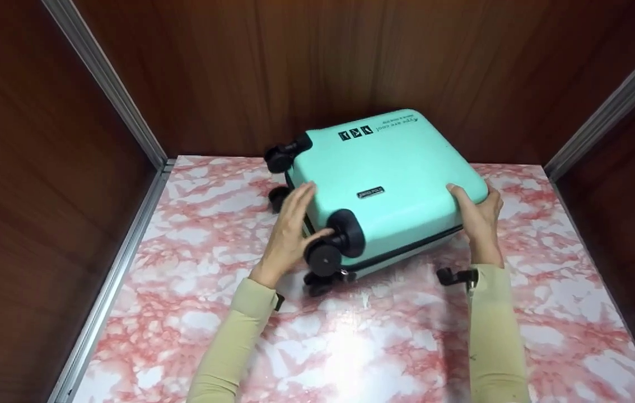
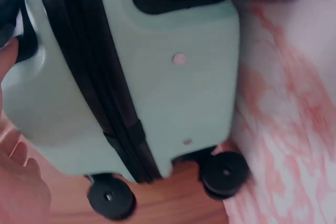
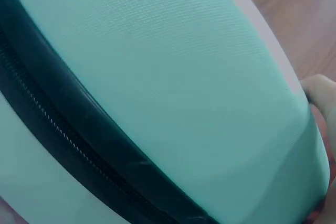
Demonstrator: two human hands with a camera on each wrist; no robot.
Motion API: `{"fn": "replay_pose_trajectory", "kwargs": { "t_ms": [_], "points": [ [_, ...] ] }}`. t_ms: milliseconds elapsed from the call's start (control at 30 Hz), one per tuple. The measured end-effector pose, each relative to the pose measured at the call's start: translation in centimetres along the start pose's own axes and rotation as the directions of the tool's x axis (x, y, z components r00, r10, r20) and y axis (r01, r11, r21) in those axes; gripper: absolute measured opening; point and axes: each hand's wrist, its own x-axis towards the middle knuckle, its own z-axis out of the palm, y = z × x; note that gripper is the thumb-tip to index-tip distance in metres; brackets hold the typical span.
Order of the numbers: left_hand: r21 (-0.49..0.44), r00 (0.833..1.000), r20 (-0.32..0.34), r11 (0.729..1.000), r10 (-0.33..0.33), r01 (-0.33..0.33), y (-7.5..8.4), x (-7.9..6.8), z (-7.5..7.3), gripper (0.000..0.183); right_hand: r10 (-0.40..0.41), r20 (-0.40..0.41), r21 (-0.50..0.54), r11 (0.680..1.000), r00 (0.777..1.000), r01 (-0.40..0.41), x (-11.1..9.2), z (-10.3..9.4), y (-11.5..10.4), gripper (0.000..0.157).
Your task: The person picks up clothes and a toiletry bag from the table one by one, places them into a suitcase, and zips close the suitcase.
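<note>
A mint-green hard-shell suitcase (image 1: 401, 173) lies on its side, its lettered face up and its wheel end to the left. Black wheels (image 1: 324, 259) stick out from that end. My left hand (image 1: 286, 235) is at the wheel end, fingers extended along the edge and thumb against the near upper wheel's mount. The near right corner is gripped by my right hand (image 1: 480, 215), thumb on top and fingers around the side. In the left wrist view the wheel end shows a black zipper band (image 2: 100, 77). The right wrist view shows the shell (image 3: 199, 98) close up.
A red-and-white marbled surface (image 1: 194, 280) lies under the suitcase. Brown wood-look panels (image 1: 200, 73) stand behind it and on both sides, with metal strips (image 1: 110, 73) along the corners. Black wrist mounts (image 1: 457, 276) are on my sleeves.
</note>
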Motion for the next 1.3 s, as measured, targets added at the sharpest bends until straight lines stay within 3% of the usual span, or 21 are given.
{"fn": "replay_pose_trajectory", "kwargs": {
  "t_ms": [233,400,533,667,833,967,1167,1233,1300],
  "points": [
    [0.015,0.99,-0.014,0.99,-0.137,0.137,-2.1,0.1,-0.4,0.085,0.023,-0.038,0.051,0.998,0.999,-0.021,-1.8,0.5,0.5,0.106],
    [0.053,0.99,-0.038,0.989,-0.134,0.136,-3.0,0.1,-0.8,0.08,0.031,-0.042,0.052,0.998,0.999,-0.029,-2.3,0.7,0.6,0.106],
    [0.092,0.99,-0.037,0.986,-0.139,0.142,-3.6,-0.4,-1.3,0.065,0.036,-0.034,0.036,0.999,0.999,-0.035,-2.4,0.8,0.4,0.108],
    [0.071,0.976,-0.042,0.974,-0.214,0.217,-3.7,-0.7,-1.9,0.039,0.028,-0.019,0.018,0.999,0.999,-0.028,-2.3,0.6,0.5,0.109],
    [0.05,0.945,-0.041,0.944,-0.325,0.327,-1.6,0.4,-2.8,0.037,-0.004,-0.027,0.001,1.0,1.0,0.004,-2.2,0.2,0.7,0.11],
    [0.14,0.918,-0.016,0.908,-0.397,0.395,1.2,1.7,-3.2,0.055,-0.017,-0.027,0.008,1.0,0.999,0.017,-2.1,0.1,0.8,0.11],
    [0.377,0.844,0.096,0.804,-0.528,0.46,5.0,2.8,-2.2,0.093,-0.007,-0.032,0.009,1.0,0.999,0.007,-1.8,0.1,1.0,0.109],
    [0.439,0.83,0.097,0.772,-0.549,0.46,5.8,3.0,-1.6,0.096,-0.005,-0.031,0.007,1.0,1.0,0.005,-1.5,0.0,1.1,0.107],
    [0.487,0.829,0.068,0.743,-0.556,0.459,6.3,3.1,-1.2,0.095,-0.002,-0.023,0.009,1.0,1.0,0.002,-1.3,-0.1,1.1,0.105]
  ]
}}
